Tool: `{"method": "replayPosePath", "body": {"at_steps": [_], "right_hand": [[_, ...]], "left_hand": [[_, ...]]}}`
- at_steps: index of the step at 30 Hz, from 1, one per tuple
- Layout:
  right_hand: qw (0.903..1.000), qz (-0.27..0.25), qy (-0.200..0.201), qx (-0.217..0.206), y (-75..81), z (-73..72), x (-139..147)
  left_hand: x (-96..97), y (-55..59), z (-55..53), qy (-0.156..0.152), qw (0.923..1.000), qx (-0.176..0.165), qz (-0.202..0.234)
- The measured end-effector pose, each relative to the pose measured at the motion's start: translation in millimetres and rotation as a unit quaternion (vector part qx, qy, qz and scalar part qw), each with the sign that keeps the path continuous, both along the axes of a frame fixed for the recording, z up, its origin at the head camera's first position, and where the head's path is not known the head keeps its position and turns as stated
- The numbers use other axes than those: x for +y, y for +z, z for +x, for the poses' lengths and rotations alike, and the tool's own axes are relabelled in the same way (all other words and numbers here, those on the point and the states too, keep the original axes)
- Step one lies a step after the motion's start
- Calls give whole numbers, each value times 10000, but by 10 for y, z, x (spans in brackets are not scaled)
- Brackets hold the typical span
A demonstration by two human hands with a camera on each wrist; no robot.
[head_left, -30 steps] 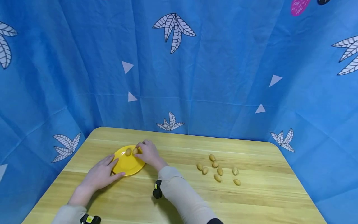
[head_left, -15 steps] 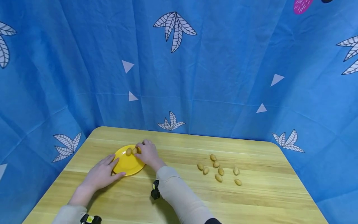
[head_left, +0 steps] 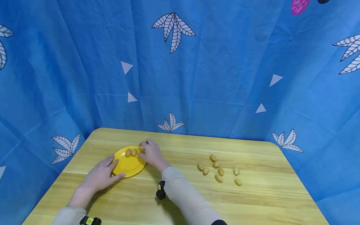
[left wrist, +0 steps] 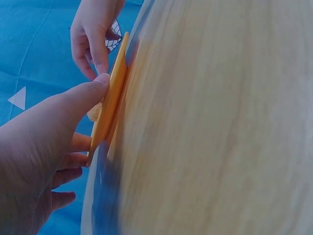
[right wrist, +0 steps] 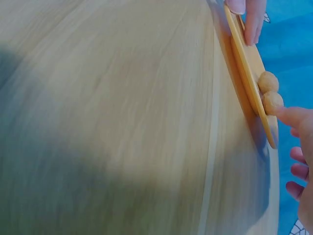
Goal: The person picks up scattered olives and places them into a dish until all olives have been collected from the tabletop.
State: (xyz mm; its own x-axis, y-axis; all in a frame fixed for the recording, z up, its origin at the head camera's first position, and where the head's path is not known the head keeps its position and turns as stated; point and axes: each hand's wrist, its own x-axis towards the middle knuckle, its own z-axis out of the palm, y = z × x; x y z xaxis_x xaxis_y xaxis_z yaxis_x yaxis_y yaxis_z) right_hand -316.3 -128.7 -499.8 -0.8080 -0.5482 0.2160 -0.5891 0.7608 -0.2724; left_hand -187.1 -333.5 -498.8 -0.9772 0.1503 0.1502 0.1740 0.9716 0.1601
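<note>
Two tan, walnut-like nuts lie side by side toward the far part of a yellow plate [head_left: 128, 167]: the left nut [head_left: 128, 152] and the right nut [head_left: 134, 152]. My right hand [head_left: 152, 153] is over the plate's right rim, thumb and fingers spread apart. In the right wrist view, the thumb tip is right at the nearer nut [right wrist: 272, 103], and the other fingers hang loosely beside the plate. At the plate's left and near rim rests my left hand [head_left: 99, 175], its thumb and fingers spread; the left wrist view has its thumb [left wrist: 93, 90] on the rim.
Several more nuts [head_left: 220, 171] lie scattered on the wooden table [head_left: 267, 193], right of centre. A blue patterned curtain [head_left: 213, 68] hangs behind the table and along both sides. A black wrist camera [head_left: 161, 191] sits on the right sleeve.
The right thumb and fingers have opened and drawn back slightly right from the right-hand nut, which stays on the plate. The left hand keeps its place at the rim.
</note>
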Motion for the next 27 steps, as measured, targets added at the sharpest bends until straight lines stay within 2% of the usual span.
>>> {"method": "replayPosePath", "body": {"at_steps": [7, 17, 27], "right_hand": [[9992, -29, 307, 259, 44, -13, 219], [9981, -1, 455, 412, 59, 10, 627], [9944, -56, 866, 598, 135, 170, 1147]], "left_hand": [[14, 18, -17, 15, 10000, 21, -2], [13, 14, -6, 7, 10000, -22, -20], [20, 13, 3, -21, 10000, -11, -12]]}}
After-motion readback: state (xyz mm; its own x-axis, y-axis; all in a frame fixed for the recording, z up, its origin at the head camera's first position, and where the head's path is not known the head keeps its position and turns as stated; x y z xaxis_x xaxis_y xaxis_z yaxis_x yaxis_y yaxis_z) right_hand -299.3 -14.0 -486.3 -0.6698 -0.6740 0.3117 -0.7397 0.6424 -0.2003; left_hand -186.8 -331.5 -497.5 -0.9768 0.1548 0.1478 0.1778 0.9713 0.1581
